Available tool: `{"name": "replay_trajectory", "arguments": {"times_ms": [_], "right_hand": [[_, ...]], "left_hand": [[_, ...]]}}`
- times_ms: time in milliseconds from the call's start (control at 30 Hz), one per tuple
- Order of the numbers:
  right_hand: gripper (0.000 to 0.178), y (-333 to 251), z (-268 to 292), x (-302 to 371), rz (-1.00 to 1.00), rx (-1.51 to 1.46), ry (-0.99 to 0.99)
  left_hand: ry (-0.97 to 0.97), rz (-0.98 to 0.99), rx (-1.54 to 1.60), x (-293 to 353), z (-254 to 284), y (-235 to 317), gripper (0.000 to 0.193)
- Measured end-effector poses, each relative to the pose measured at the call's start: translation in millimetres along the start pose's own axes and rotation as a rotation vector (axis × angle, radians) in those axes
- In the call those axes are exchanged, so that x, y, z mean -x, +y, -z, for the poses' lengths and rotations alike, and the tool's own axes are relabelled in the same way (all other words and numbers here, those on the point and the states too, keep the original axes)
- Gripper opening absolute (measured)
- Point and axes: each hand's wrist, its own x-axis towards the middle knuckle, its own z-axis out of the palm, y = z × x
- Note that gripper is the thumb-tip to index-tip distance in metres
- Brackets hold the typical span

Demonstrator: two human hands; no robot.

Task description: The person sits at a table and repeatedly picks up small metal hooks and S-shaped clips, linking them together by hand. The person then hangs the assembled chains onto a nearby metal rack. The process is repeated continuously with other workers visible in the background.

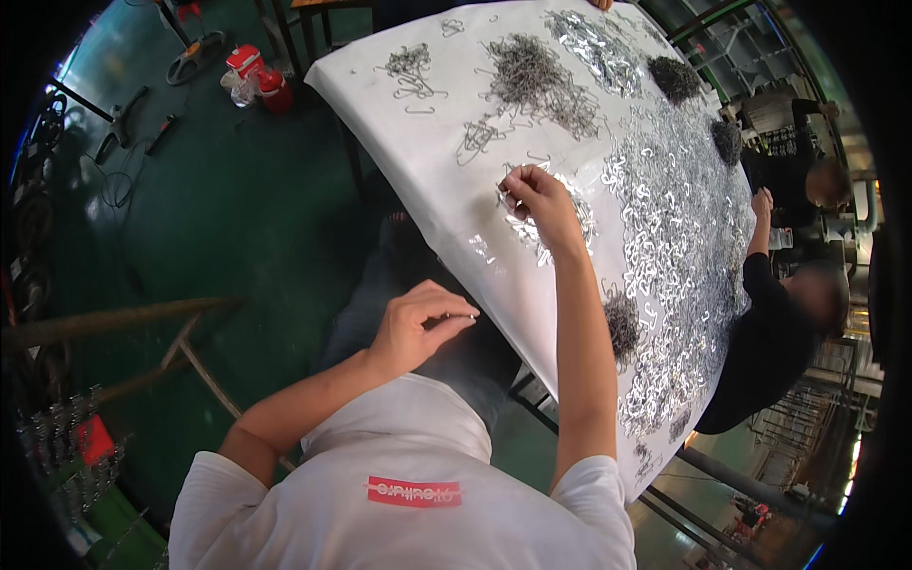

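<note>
The left hand (pixel 418 325) pinches a small bright piece (pixel 473 315) beside the table's (pixel 427 161) edge; a loose pinch could drop it to the floor (pixel 285 190). The right hand (pixel 534 193) curls its fingers over the bright hooks (pixel 527 228); whether they grip one, I cannot tell. Hooks overlap there, so lifting one could drag others. Rightward, the forearm passes near a dark clump (pixel 624 325), and brushing it could scatter pieces.
</note>
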Motion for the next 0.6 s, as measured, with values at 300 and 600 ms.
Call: {"name": "replay_trajectory", "arguments": {"times_ms": [300,600], "right_hand": [[0.008,5,-71,163,-0.049,-0.557,0.224],[0.004,24,-98,178,0.152,-0.511,0.439]], "left_hand": [[0.017,-0.037,0.019,3,-2,-3,0.021],[0.029,-0.088,0.006,0,-11,0,0.024]]}}
